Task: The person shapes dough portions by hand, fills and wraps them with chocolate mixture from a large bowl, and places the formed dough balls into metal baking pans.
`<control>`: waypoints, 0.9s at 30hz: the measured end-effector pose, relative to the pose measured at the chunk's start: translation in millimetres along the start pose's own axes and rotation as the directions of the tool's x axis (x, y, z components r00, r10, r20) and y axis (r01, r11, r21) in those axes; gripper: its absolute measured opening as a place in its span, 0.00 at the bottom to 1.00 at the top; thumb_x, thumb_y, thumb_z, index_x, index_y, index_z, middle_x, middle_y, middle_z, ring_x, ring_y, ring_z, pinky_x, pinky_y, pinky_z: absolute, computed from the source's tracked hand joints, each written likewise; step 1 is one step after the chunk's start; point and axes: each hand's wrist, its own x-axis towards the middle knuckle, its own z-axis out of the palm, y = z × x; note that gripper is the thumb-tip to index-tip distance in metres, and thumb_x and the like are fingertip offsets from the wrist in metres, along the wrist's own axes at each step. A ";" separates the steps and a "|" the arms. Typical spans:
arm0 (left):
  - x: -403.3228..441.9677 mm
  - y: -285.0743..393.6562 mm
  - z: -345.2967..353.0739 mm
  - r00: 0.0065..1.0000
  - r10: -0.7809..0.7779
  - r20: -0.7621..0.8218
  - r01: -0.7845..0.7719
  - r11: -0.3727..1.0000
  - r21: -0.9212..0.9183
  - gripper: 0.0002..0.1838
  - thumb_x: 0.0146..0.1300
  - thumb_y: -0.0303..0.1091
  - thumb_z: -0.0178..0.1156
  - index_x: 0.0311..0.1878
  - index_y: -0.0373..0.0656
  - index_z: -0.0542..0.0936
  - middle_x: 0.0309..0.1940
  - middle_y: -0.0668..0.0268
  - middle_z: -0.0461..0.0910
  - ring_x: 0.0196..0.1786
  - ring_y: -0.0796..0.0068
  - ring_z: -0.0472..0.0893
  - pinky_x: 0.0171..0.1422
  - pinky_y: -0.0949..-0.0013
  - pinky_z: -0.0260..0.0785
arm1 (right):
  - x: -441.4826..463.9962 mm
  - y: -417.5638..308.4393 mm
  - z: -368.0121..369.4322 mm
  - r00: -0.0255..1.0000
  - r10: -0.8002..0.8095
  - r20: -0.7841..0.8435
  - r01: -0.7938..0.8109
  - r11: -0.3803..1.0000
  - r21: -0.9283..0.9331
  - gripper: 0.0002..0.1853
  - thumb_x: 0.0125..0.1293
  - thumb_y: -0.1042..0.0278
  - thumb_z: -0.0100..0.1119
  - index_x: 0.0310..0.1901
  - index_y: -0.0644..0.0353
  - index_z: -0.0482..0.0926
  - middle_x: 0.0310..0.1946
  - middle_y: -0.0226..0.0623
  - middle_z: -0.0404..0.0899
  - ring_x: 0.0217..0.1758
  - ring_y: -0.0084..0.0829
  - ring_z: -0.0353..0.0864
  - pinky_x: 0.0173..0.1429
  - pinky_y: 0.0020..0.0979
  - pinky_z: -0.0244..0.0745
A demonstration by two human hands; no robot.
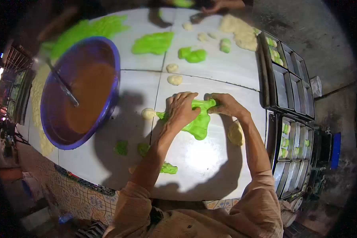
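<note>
My right hand (pixel 225 107) pinches the green dough (pixel 198 127); my left hand (pixel 181 108) covers it, grip unclear. It looks soft, stretchy, best held at thick edges.

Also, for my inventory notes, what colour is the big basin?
Purple basin, best seen in the head view.

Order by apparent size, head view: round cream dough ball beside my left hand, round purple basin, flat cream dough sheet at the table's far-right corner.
1. Purple basin
2. Cream dough sheet
3. Cream dough ball
</note>
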 end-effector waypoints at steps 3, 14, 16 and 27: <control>2.2 5.5 6.7 0.997 0.069 0.023 -0.069 0.998 -0.004 0.32 0.53 0.47 0.68 0.63 0.53 0.74 0.62 0.64 0.75 0.67 0.64 0.69 0.69 0.54 0.52 | 0.4 -4.5 -6.3 0.999 0.003 0.034 -0.002 0.999 -0.034 0.25 0.53 0.63 0.71 0.54 0.57 0.80 0.48 0.40 0.84 0.50 0.36 0.81 0.58 0.35 0.73; 0.0 5.5 18.3 0.978 0.207 -0.040 -0.204 0.977 0.065 0.08 0.58 0.40 0.66 0.40 0.52 0.87 0.38 0.71 0.83 0.48 0.70 0.76 0.60 0.57 0.54 | -62.2 56.1 -58.5 0.937 0.242 -0.251 0.005 0.711 0.703 0.09 0.48 0.69 0.58 0.33 0.59 0.76 0.27 0.30 0.78 0.28 0.21 0.75 0.34 0.22 0.70; -0.9 3.5 21.3 0.968 0.234 -0.094 -0.227 0.971 0.079 0.08 0.58 0.39 0.66 0.39 0.53 0.87 0.37 0.72 0.82 0.49 0.71 0.76 0.60 0.56 0.54 | -84.0 51.7 -69.3 0.920 0.228 -0.318 0.098 0.651 0.752 0.11 0.48 0.70 0.59 0.35 0.59 0.74 0.30 0.31 0.79 0.31 0.22 0.76 0.38 0.24 0.72; -6.7 8.8 26.4 0.975 0.184 -0.128 -0.154 0.965 0.210 0.24 0.59 0.41 0.66 0.59 0.47 0.79 0.48 0.62 0.81 0.60 0.62 0.74 0.72 0.46 0.49 | -197.6 31.5 -93.6 0.606 0.268 -0.749 0.673 0.329 0.662 0.24 0.54 0.58 0.64 0.51 0.58 0.71 0.40 0.35 0.77 0.41 0.34 0.80 0.47 0.35 0.80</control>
